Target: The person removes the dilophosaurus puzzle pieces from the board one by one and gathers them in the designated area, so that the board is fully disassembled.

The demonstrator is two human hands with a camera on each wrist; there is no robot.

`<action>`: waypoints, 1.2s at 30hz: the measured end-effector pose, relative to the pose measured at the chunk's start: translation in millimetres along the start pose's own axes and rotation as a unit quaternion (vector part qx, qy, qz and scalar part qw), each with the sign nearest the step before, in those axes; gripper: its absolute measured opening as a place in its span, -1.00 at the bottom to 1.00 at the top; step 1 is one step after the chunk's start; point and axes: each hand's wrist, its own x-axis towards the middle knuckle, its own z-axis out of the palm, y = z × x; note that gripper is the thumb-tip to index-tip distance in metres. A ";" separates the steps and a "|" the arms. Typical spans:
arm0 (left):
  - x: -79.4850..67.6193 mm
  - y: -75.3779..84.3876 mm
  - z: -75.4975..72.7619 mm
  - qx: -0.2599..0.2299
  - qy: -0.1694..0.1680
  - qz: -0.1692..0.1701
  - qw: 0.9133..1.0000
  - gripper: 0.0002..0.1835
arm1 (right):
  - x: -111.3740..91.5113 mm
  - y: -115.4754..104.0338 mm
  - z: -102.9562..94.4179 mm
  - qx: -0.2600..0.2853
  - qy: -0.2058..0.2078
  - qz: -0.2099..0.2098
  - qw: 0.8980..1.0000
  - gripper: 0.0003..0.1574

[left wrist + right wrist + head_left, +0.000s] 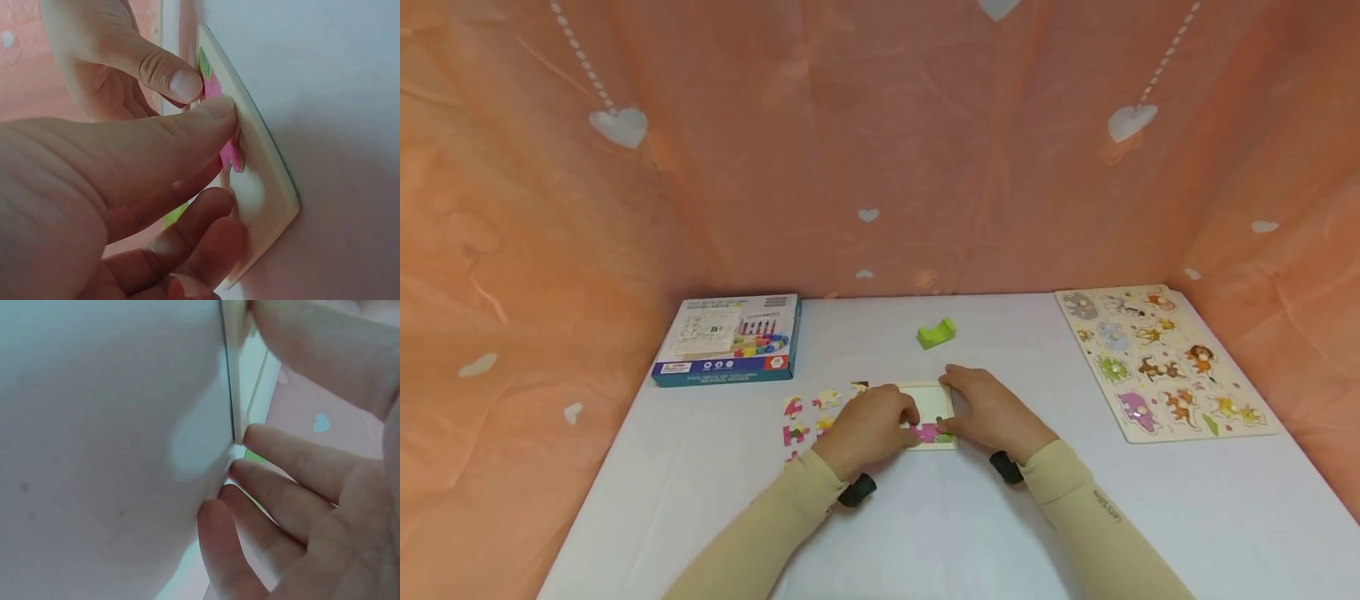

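Note:
A small puzzle tray (pixel 930 402) with a pale wooden rim lies in front of me. Pink and green jigsaw pieces (pixel 928 432) sit along its near right side. My left hand (pixel 867 427) is over the tray's left part, thumb and fingers pinching a pink jigsaw piece (pixel 232 156) close over the bare base in the left wrist view. At the tray's right end, my right hand (pixel 994 410) holds the frame, index fingertip at the far corner and thumb by the fitted pieces. Its other fingertips (pixel 215 515) rest on the table in the right wrist view.
Several loose jigsaw pieces (pixel 793 433) lie left of the tray, partly hidden by my left hand. A bright green curved block (pixel 936 334) stands beyond it. A boxed toy set (pixel 726 342) is at the back left, an animal puzzle board (pixel 1206 404) at the right.

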 end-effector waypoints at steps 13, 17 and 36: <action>0.6 -0.9 1.5 -0.023 -0.014 -0.003 1.000 -0.85 | -0.9 0.8 -2.3 0.014 -0.005 -0.010 1.000 -0.12; 0.7 -0.8 1.9 -0.034 -0.012 -0.008 0.999 -0.86 | -0.6 0.9 -1.5 0.011 -0.004 -0.011 1.000 -0.11; 1.6 -2.7 1.4 -0.091 0.005 -0.008 0.996 -0.86 | -0.6 -0.5 -4.0 0.018 -0.006 -0.010 1.000 -0.12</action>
